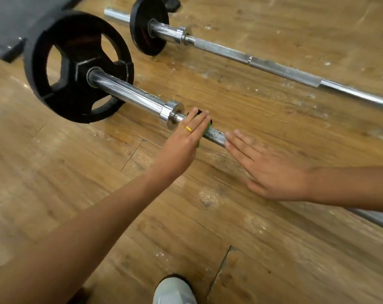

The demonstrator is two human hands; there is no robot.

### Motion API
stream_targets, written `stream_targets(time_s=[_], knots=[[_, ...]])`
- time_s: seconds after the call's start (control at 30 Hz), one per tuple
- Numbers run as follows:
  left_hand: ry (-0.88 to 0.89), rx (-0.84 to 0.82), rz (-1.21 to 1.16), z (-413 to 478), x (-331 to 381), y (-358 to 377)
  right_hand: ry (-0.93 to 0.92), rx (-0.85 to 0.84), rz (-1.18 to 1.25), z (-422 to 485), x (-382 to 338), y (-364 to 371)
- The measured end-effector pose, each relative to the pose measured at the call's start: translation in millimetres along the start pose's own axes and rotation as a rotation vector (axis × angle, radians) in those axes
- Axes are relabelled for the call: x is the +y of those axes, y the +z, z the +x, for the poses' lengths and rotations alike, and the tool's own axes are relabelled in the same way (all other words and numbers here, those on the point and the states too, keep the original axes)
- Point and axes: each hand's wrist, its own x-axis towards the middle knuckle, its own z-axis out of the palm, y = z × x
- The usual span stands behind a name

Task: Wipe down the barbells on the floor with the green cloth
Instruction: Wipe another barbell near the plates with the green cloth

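Head view: 2 barbells on the wood floor [274,249]. Near barbell [131,93] w/ big black plate [76,64]. Left hand [184,141] lies flat, fingers straight, pressing green cloth [207,128] onto the bar just right of the collar [172,113]. Right hand [271,170] also flat, fingertips at the knurled shaft, near the cloth. Far barbell [263,64] lies behind, well apart.

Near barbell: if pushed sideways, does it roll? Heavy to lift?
Near barbell probably rolls: it rests on a round black plate on a flat wooden floor. Likely heavy: thick steel shaft plus that large plate. Knurled section beside the green cloth should grip well, the polished sleeve less so.
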Motion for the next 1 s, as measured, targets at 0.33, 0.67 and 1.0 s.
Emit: stream_targets(time_s=[0.33, 0.67, 1.0], knots=[[-0.218, -0.099, -0.007, 9.8, -3.4, -13.2, -0.037, 0.136, -0.092, -0.2, 2.6, 4.8], [-0.120, 0.052, 0.061, 3.3, 1.0, 8.8, 0.002, 0.156, 0.117, 2.0, 15.1, 7.4], [0.064, 0.044, 0.042, 11.4, 12.1, 18.9, -0.033, 0.149, 0.135, 5.2, 29.5, 3.2]])
